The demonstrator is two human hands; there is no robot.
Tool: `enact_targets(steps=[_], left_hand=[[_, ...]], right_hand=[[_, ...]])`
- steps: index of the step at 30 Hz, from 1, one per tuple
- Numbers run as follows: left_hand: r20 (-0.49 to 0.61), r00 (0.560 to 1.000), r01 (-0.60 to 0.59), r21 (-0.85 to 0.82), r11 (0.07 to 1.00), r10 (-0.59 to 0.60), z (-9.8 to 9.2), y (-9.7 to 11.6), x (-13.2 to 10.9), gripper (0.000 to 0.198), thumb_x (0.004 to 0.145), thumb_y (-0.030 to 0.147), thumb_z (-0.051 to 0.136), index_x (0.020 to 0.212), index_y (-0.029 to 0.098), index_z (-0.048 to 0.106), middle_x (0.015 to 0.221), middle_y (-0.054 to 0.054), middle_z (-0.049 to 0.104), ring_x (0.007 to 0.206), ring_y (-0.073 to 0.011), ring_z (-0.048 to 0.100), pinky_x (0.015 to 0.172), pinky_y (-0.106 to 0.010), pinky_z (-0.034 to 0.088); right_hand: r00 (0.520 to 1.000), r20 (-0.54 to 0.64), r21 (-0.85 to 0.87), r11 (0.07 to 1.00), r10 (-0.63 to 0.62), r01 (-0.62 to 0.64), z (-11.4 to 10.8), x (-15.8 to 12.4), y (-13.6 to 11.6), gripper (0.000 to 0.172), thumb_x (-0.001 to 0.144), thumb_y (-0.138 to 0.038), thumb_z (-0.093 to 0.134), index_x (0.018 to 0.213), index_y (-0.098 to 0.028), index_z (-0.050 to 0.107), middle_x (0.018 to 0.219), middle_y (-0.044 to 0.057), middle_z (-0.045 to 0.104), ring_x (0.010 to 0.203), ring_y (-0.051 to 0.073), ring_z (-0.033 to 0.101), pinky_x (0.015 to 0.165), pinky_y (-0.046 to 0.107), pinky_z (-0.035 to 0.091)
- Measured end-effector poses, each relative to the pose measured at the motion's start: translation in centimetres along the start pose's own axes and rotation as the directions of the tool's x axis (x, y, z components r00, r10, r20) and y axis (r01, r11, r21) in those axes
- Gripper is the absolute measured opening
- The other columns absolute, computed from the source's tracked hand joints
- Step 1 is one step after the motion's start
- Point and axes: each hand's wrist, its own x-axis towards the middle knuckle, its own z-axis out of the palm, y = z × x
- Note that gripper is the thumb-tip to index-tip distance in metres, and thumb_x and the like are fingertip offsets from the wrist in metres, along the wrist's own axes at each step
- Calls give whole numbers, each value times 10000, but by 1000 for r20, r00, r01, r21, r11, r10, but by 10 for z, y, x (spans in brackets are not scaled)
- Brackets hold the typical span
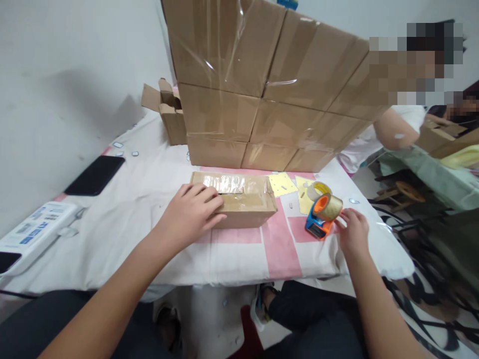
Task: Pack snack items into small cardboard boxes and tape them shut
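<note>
A small closed cardboard box (247,202) lies on the cloth-covered table in front of me, with a shiny strip of clear tape along its top. My left hand (196,207) grips its left end, fingers over the top and thumb by the front edge. To the right stands a blue and orange tape dispenser (318,224) carrying a roll of packing tape (332,207). My right hand (353,230) has its fingertips closed at the right side of that roll; the exact contact is partly hidden.
Behind the box rises a wrapped stack of cardboard boxes (254,114). An open carton (172,119) stands left of it. A black phone (95,175) and a white device (41,229) lie at left. Yellow paper pieces (282,184) and another tape roll (320,188) lie at right, near another person's arm (396,128).
</note>
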Motion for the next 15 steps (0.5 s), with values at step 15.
enact_targets(steps=[15], left_hand=[[-19,997,-74,-17,997,73,12,16,3,455,988,263,498,1438,218,451,1495,-93,519,1329,-324,484,1053,-520,322]], right_hand=[[980,200,24,999,19,-24,2,-14,18,438,606,-454,857,864,-128,721,723,27,693,612,146,613,564,266,516]])
